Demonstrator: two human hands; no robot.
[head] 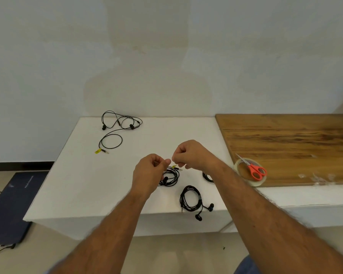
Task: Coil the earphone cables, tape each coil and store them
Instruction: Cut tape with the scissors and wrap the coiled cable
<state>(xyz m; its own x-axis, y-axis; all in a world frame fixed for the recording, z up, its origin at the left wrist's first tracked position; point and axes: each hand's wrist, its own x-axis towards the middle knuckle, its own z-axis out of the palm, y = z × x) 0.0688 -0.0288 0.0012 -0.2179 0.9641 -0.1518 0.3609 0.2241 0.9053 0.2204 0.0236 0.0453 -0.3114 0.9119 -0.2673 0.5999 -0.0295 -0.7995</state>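
Left hand (150,171) and right hand (188,156) pinch together, probably a tape strip; keep it taut, wrap coil (169,177) snugly.

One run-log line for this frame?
left hand, right hand: raised above coiled earphones, fingers curled | held item: cannot tell | loose earphones: uncoiled | scissors: on tape roll
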